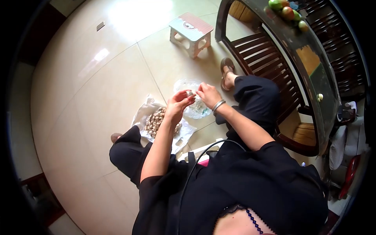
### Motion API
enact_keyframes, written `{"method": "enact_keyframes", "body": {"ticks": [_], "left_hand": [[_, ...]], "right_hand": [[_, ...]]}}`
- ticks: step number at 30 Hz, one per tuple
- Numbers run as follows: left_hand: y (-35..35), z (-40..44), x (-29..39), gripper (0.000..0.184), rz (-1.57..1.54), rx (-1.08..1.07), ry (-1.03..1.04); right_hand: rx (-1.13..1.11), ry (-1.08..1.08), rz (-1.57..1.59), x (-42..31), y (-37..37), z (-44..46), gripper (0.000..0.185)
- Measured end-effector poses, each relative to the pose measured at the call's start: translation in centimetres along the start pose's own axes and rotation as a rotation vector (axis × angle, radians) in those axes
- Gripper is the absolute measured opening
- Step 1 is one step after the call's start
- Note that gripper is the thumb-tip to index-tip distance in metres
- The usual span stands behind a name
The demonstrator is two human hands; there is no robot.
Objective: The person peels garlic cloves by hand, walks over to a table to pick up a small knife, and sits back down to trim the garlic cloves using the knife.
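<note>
At the left, a white bag [139, 114] is lying open on the floor [86, 117], holding a pile of small brown pieces [154, 120]. Next, the left hand [179, 105] is gripping a small pale piece [189, 93], its fingers closing around it. Beneath and beyond the hands, a clear bag [201, 111] is holding whitish bits. A stool [191, 26] is standing on the floor ahead. The right hand [210, 96] is hovering just beside the piece, fingers bending inward; whether they are gripping anything, one cannot tell. Farther right, fruit [288, 13] is resting on the desk [291, 45].
</note>
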State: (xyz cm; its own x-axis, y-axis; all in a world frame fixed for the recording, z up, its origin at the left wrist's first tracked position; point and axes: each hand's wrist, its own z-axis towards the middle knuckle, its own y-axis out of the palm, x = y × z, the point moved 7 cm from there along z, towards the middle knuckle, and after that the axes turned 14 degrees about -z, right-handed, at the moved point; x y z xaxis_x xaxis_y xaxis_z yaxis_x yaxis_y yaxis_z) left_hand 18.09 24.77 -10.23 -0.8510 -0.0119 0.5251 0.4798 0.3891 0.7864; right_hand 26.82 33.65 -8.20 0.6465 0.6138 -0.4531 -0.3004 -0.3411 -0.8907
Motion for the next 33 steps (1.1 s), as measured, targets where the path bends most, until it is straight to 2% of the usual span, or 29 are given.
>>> {"method": "enact_keyframes", "body": {"ticks": [4, 8, 10, 12, 14, 15, 16, 18, 20, 25, 28, 31, 33], "left_hand": [[0.4, -0.1, 0.0, 0.03, 0.023, -0.047, -0.04], [0.6, -0.1, 0.0, 0.036, 0.079, -0.065, -0.028], [0.6, -0.1, 0.0, 0.038, 0.081, -0.089, -0.009], [0.9, -0.2, -0.1, 0.04, 0.085, -0.114, 0.006], [0.7, -0.2, -0.3, 0.04, 0.121, -0.065, -0.013], [0.8, -0.2, -0.3, 0.039, 0.144, -0.084, -0.001], [0.8, -0.1, -0.3, 0.039, 0.166, -0.096, 0.012], [0.7, 0.0, -0.5, 0.035, 0.205, -0.103, 0.002], [0.5, -0.1, -0.7, 0.031, 0.205, -0.111, 0.011], [0.7, -0.1, -0.9, 0.027, 0.216, -0.077, 0.02], [0.4, -0.2, -1.3, 0.025, 0.218, -0.041, 0.016], [-1.5, 0.4, -1.6, 0.026, 0.117, -0.048, -0.008], [-4.4, 1.1, -0.2, 0.025, 0.039, 0.054, 0.047]], "right_hand": [[-0.003, 0.009, -0.09, -0.1, 0.1, -0.5, 0.017], [0.113, -0.02, 0.032, -0.8, -1.5, 0.2, 0.02], [0.029, 0.02, 0.333, -0.8, -1.1, 0.5, 0.02], [0.013, -0.013, 0.425, -0.8, -0.7, 0.4, 0.022], [-0.247, 0.103, 0.887, -0.9, 1.5, 0.0, 0.015], [-0.217, 0.101, 0.837, -0.2, 1.9, 0.3, 0.014], [-0.276, 0.146, 0.894, -0.9, 0.5, -0.1, 0.015], [-0.352, 0.269, 0.813, 0.4, 1.7, 0.0, 0.012], [-0.4, 0.26, 0.839, 0.7, 2.2, -0.1, 0.011], [-0.397, 0.455, 0.89, 1.3, 2.4, -0.7, 0.012], [-0.293, 0.37, 0.704, 1.4, 2.2, -0.3, 0.015], [-0.196, 0.363, 0.696, 1.3, 2.4, -0.2, 0.015], [-0.105, 0.337, 0.781, 1.3, 2.0, 0.0, 0.014]]}}
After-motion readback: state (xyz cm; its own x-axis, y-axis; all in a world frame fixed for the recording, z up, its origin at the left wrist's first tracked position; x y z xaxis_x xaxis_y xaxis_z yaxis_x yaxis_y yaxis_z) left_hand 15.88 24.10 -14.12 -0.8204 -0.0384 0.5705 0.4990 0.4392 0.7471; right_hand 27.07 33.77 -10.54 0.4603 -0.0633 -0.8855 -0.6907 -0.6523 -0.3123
